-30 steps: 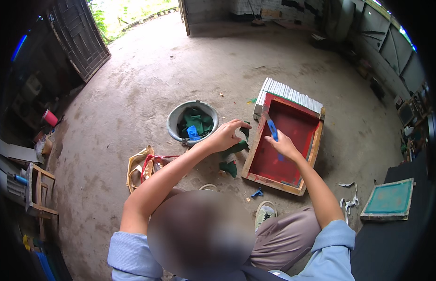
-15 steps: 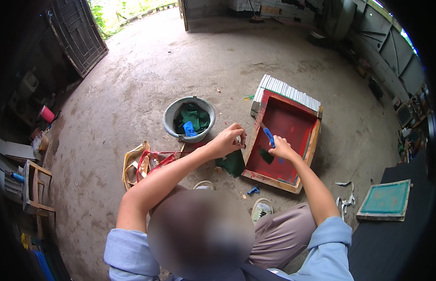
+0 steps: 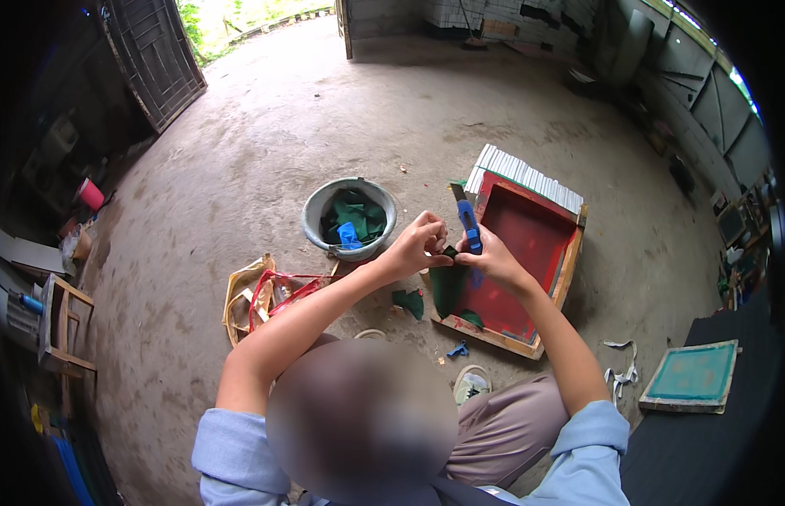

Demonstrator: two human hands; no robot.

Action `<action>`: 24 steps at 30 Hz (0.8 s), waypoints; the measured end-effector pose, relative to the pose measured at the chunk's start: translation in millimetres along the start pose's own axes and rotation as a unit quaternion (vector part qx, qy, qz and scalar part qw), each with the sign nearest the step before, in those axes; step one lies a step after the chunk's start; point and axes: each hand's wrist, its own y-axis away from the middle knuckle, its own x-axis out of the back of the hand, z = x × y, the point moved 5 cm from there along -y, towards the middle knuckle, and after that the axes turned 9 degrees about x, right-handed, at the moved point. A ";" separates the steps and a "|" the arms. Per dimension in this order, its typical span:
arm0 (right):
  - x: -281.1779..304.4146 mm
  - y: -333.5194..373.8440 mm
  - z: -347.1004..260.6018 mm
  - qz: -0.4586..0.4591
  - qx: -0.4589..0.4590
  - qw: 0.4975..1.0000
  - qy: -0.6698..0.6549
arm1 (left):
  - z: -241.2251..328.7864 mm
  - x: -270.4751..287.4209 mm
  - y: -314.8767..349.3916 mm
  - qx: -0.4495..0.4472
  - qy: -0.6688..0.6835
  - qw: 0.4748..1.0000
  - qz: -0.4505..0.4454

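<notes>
Pinched between my closed left hand (image 3: 421, 246) and my right hand (image 3: 492, 258) is the top edge of a green cloth piece (image 3: 446, 293). It hangs down at the left edge of a wooden frame with a red inner panel (image 3: 527, 221). My right hand also grips a blue utility knife (image 3: 468, 224), its tip pointing up and away from me. Both hands are nearly touching. A smaller green scrap (image 3: 408, 302) lies on the floor below my left wrist.
A grey bucket (image 3: 391, 201) holds green cloth scraps and a blue piece. White slats (image 3: 527, 175) sit behind the red frame. At left are a yellow-and-red bag (image 3: 241, 297) and a wooden stool (image 3: 65, 333). A turquoise-panelled frame (image 3: 693, 376) and white strips (image 3: 620, 373) lie at right.
My right hand has moved left and up from over the red panel to meet my left hand at the cloth. The knife now points more upright. The cloth has been lifted and stretched.
</notes>
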 end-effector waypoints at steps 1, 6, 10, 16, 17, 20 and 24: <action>4.4 0.3 -0.3 0.010 0.013 1.000 -0.008 | 0.5 -2.0 0.8 0.030 0.030 0.999 -0.003; 15.5 -0.9 -6.6 0.054 0.061 0.997 -0.002 | 9.2 -1.0 5.3 0.060 -0.004 0.998 -0.014; 25.0 -0.5 -5.1 0.074 0.042 0.996 0.016 | 21.4 4.9 2.4 0.022 -0.039 0.999 -0.001; 28.5 2.3 -7.6 0.106 0.063 0.990 0.066 | 28.3 4.4 -0.4 -0.069 -0.059 0.996 -0.012; 29.9 3.5 -10.1 0.117 0.067 0.987 0.083 | 29.2 5.0 -0.9 -0.074 -0.054 0.996 -0.015; 18.1 14.2 -51.3 0.156 0.177 0.833 0.501 | 26.1 19.3 2.6 -0.055 -0.085 0.993 0.053; 11.3 18.2 -62.8 0.091 0.226 0.790 0.563 | 24.9 41.0 2.0 0.043 -0.062 0.986 0.150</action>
